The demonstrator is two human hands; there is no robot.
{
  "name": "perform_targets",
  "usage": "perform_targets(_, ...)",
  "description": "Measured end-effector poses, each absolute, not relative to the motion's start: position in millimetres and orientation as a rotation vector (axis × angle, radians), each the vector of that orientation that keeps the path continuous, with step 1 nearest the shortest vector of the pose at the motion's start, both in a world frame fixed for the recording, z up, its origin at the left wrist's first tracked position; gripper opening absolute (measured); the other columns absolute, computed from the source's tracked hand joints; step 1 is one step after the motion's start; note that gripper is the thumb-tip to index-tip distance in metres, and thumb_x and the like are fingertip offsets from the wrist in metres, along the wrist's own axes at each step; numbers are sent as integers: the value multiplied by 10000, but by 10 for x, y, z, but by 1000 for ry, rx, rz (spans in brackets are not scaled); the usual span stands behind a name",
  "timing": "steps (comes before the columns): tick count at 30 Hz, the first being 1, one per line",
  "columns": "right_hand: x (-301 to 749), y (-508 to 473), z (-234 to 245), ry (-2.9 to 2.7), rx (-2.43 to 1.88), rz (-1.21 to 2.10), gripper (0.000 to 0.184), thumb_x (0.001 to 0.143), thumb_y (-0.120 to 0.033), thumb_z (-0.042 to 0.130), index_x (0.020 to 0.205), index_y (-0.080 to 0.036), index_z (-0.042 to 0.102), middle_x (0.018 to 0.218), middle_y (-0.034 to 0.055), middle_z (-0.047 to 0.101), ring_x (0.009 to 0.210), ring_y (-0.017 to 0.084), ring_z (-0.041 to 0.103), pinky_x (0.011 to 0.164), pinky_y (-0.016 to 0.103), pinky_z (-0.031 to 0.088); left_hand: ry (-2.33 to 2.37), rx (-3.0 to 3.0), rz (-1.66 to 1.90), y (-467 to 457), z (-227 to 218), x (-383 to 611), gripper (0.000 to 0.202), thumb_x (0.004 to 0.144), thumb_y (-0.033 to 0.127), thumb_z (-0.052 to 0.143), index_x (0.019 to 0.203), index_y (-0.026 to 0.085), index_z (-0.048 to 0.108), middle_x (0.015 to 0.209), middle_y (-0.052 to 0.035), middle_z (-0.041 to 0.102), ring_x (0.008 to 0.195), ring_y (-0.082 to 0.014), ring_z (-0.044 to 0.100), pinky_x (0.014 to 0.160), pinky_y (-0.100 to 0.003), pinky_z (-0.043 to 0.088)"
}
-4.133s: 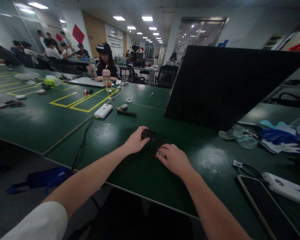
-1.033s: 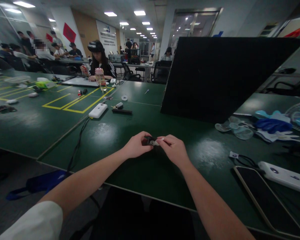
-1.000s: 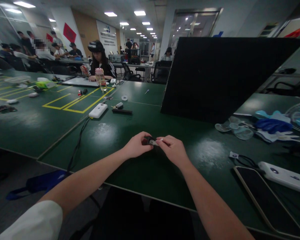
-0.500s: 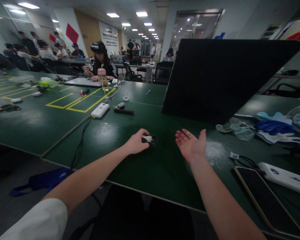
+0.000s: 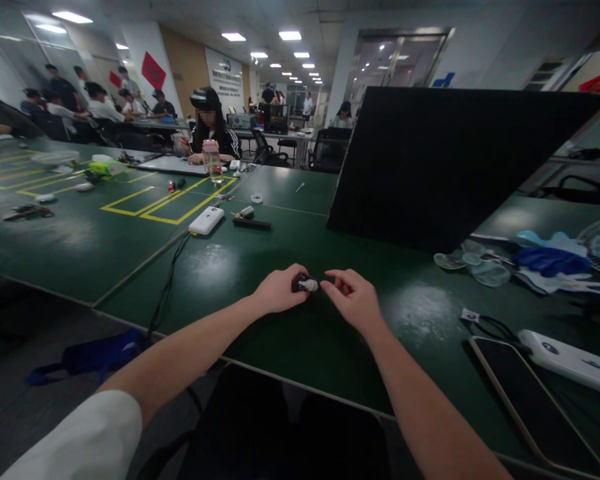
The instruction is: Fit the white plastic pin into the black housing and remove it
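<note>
My left hand [image 5: 283, 289] is closed around a small black-and-white part [image 5: 309, 285], too small for me to tell its kind. The white piece faces right, and the dark body lies partly hidden by my fingers. Just to its right is my right hand [image 5: 353, 297], palm turned inward. Its thumb and forefinger reach toward the white end with a small gap between their tips, and nothing shows between them. Both hands are over the green table [image 5: 260, 340].
A black slim bar [image 5: 252, 225] and a white power bank [image 5: 207, 221] lie beyond my left hand. A large black panel [image 5: 430, 160] stands tilted at the back right. At right are a phone [image 5: 535, 400], another white power bank [image 5: 570, 360] and blue gloves [image 5: 550, 260]. A person [image 5: 215, 133] sits across.
My right hand has turned from palm-up and spread to bent fingers, moving left to the part. My left hand has shifted slightly right, still holding it. The view has tilted a little.
</note>
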State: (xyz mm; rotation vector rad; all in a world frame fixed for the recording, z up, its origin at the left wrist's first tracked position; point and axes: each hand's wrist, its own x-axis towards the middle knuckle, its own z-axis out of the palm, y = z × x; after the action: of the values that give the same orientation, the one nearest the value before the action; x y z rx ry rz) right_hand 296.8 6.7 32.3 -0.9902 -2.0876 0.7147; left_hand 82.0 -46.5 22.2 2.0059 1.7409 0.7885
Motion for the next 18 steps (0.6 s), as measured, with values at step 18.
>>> perform_targets(18,2778,-126,407,-2396,-1030,255,322,862,-568,627,879,-250,674,917,82,638,776,220,558,628,355,426,1818,2015,682,-503,283,960,438,784,370,692,1200,276,593,1010,-39,726,912,-261,696,798,-359,517)
